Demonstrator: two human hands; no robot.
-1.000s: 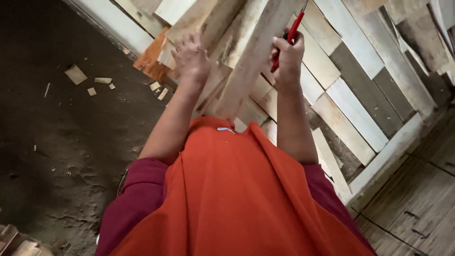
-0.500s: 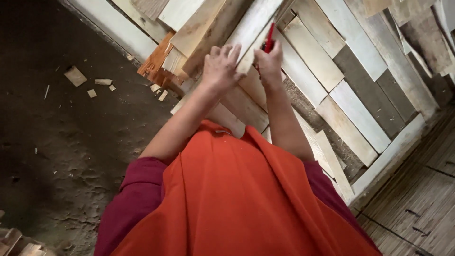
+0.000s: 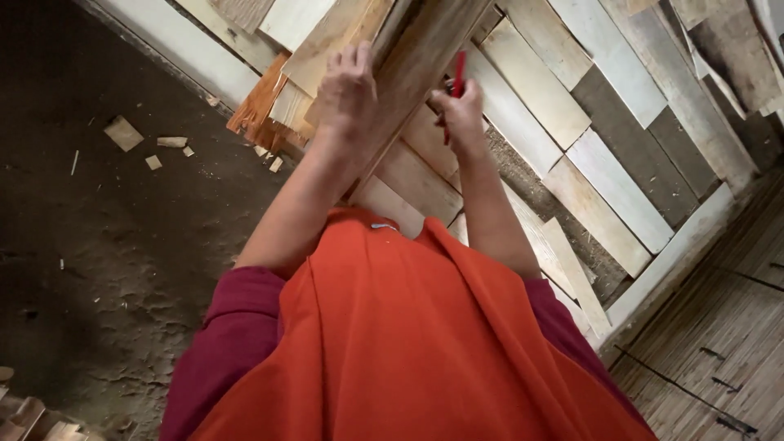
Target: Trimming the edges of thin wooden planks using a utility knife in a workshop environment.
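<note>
I look down over an orange garment with maroon sleeves. My left hand (image 3: pixel 347 86) grips the left edge of a long weathered wooden plank (image 3: pixel 425 61) that runs up out of the top of the view. My right hand (image 3: pixel 459 114) is closed around a red pencil (image 3: pixel 457 77) and rests against the plank's right edge. Under the plank lies a panel of pale and grey wooden slats (image 3: pixel 604 175) set diagonally in a frame.
Dark dirt floor (image 3: pixel 98 269) fills the left side, with small wood offcuts (image 3: pixel 122 132) scattered on it. An orange-brown splintered board (image 3: pixel 260 110) lies by the panel's corner. Ribbed planking (image 3: pixel 719 343) runs along the lower right. More wood scraps (image 3: pixel 24 416) sit at the bottom left.
Both hands have shifted on the plank: the left hand went from open beside it to gripping its edge, and the right hand with the red pencil came down against it.
</note>
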